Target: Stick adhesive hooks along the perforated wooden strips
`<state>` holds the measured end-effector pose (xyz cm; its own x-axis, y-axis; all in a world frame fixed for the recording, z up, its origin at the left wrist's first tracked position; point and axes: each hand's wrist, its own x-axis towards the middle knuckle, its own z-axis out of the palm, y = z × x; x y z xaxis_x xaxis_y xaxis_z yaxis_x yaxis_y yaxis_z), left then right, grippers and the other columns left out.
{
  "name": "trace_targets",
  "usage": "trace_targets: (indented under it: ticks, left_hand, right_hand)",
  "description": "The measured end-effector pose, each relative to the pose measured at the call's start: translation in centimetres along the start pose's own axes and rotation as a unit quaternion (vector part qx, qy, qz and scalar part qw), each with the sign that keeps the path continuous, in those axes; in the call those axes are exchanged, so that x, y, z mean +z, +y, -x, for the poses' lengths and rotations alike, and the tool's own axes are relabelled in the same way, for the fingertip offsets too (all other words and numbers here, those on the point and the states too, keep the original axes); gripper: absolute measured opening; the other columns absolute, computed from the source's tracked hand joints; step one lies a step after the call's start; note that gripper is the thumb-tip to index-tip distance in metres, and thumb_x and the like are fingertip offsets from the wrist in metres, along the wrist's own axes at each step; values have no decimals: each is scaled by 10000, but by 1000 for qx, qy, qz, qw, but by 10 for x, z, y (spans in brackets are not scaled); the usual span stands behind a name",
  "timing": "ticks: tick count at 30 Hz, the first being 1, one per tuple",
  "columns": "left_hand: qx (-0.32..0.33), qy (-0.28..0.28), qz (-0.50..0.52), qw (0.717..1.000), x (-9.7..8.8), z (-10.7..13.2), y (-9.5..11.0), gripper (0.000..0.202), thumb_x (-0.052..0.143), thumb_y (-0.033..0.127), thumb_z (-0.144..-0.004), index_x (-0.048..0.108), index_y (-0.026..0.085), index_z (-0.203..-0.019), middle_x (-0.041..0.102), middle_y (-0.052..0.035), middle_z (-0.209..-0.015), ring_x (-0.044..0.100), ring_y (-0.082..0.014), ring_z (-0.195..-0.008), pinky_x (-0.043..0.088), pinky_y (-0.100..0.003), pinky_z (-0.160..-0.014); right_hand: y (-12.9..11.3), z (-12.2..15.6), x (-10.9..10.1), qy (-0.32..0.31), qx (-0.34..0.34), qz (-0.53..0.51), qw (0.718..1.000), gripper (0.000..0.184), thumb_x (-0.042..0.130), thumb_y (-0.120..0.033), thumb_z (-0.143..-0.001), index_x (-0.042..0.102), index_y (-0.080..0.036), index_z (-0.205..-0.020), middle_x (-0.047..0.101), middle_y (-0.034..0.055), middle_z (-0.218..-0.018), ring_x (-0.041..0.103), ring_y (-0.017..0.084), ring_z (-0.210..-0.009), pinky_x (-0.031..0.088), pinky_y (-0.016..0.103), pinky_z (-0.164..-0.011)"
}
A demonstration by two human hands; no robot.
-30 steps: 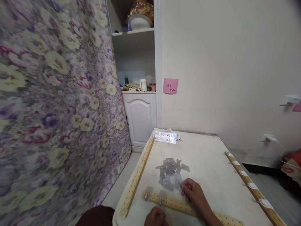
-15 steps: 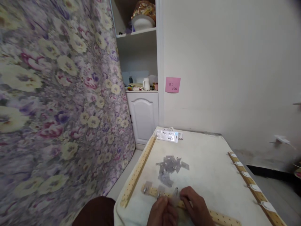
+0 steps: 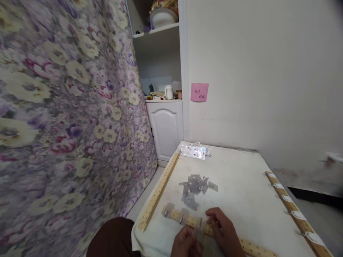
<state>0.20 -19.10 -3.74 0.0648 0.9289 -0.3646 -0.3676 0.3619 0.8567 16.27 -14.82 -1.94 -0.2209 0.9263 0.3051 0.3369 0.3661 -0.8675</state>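
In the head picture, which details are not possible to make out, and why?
In the head view:
Near strip: middle covered by right hand.
Left hand: wrist cut off by bottom edge.
Clear packet: too blurred to tell whether held.
Grey pile: overlapping pieces, too small to count.
Pink note: lower line too small.

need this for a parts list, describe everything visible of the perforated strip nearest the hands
The perforated strip is long, narrow, pale yellow and looks wooden, with small dark holes along it. It lies flat on the white table, slanting toward the picture's lower right. Near its left end sit two clear pieces with metal-looking clips; the left hand holds a third piece over it. The right hand hides part of it; whether either hand touches it is unclear.
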Motion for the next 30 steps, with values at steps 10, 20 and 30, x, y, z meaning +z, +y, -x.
trace_targets:
  ticks: [10,20,30]
  left_hand:
    - [129,61,-292,946,5,11,10,191,589,289,-661,462,209,-544,450,42,-553,420,-131,-599,312,-237,-590]
    - [131,84,-300,941,9,11,16,292,609,378,-652,427,206,-501,429,45,-517,410,-119,-572,315,-238,-571]
    - [31,-2,-133,991,-4,3,-12,580,487,757,-581,544,183,-637,460,60,-381,332,-59,-289,139,-216,-356]
  right_hand:
    - [-12,1,2,-135,39,46,989,104,538,-145,-670,621,-195,-708,638,-13,-655,555,125,-623,388,200,-577]
    - [-8,9,3,-197,80,6,977,100,511,-97,-577,564,-178,-601,534,-47,-563,475,97,-572,323,185,-523]
    - [9,1,12,-118,193,-237,945,237,538,-412,-694,422,-208,-660,474,-93,-388,391,59,-312,292,174,-361]
